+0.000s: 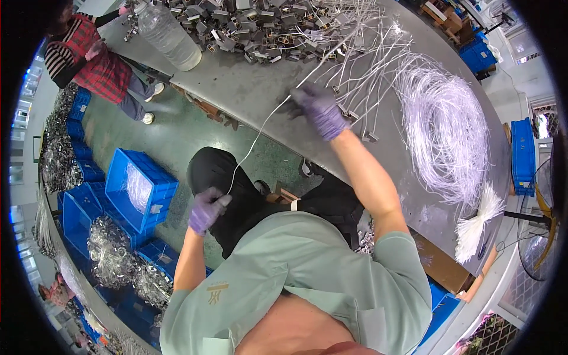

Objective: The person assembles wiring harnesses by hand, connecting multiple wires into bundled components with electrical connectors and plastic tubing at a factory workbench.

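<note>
A thin white wire (258, 135) stretches in a loose curve from above my lap up over the table. My left hand (207, 211), in a purple glove, pinches its lower end between thumb and fingers. Further up, the purple-gloved right hand (320, 111) has its fingers closed on the same wire above the table edge. Past that hand the wire runs on toward a pile of small grey metal parts (254, 32). Several other white wires (370, 77) fan out from the pile, some ending in small metal pieces beside my right wrist.
A big coil of clear-white strands (444, 130) lies on the grey metal table (236, 89), with a tied white bundle (479, 225) nearer me. A clear bottle (168, 35) stands at the far left. Blue crates (142, 189) sit on the left floor; a person (100, 59) stands beyond.
</note>
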Tool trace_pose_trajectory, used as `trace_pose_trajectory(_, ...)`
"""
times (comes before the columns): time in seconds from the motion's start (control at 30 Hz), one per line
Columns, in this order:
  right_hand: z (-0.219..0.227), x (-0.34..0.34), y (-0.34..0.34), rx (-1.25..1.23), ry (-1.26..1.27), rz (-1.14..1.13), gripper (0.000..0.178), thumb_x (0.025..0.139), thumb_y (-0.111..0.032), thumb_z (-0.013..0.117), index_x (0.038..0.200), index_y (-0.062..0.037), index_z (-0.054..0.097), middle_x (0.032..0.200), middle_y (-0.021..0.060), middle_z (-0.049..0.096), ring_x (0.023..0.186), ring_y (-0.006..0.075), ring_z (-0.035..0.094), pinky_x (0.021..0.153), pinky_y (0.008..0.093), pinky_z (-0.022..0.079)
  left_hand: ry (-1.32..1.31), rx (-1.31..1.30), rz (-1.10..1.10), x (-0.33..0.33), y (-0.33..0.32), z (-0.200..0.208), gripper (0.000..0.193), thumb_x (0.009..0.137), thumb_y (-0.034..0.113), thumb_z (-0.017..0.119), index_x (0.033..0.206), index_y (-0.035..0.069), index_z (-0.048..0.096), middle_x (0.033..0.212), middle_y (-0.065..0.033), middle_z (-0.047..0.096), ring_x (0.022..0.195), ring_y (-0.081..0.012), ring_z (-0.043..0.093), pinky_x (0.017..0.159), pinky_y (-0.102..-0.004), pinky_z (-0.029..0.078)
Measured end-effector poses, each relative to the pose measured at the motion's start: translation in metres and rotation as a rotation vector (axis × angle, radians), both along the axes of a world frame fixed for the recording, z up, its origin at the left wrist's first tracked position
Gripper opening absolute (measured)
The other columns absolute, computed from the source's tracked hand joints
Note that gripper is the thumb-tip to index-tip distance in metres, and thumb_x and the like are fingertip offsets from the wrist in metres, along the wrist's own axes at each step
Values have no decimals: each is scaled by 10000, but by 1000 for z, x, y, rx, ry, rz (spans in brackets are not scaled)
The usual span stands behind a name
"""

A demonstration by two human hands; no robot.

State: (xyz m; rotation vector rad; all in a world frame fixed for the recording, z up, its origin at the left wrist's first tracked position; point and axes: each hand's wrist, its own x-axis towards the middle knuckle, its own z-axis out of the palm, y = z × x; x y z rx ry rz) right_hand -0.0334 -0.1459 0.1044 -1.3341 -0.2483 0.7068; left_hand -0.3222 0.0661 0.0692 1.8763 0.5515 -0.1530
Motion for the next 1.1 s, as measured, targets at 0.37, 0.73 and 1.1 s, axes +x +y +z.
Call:
trace_pose_trajectory(0.37, 24, -29, -19, -24, -166, 21, 296, 875, -218, 587, 955, 67, 574, 805, 146, 658, 650, 172, 642, 570, 253, 517, -206, -258, -46, 75, -44, 19, 256, 813, 212, 625, 667, 19, 542, 536, -47, 539, 465, -112, 486, 451, -246, 372)
trace_pose_trajectory(0.73, 45, -23, -39, -154, -165, -23, 261, 852, -233, 622, 815, 25, 614, 678, 88, 640, 529, 122, 601, 505, 251, 492, -142, -261, -59, 99, -57, 33, 286, 810, 256, 643, 652, 41, 540, 518, -32, 528, 446, -97, 466, 431, -229, 338)
trace_pose_trajectory(1.1, 29, -53, -27, -10, -158, 41, 243, 849, -196, 626, 868, 47, 622, 710, 100, 642, 531, 129, 590, 502, 248, 488, -310, -257, 164, 111, -67, 24, 260, 799, 190, 688, 663, 26, 539, 522, -31, 514, 448, -90, 481, 421, -232, 373)
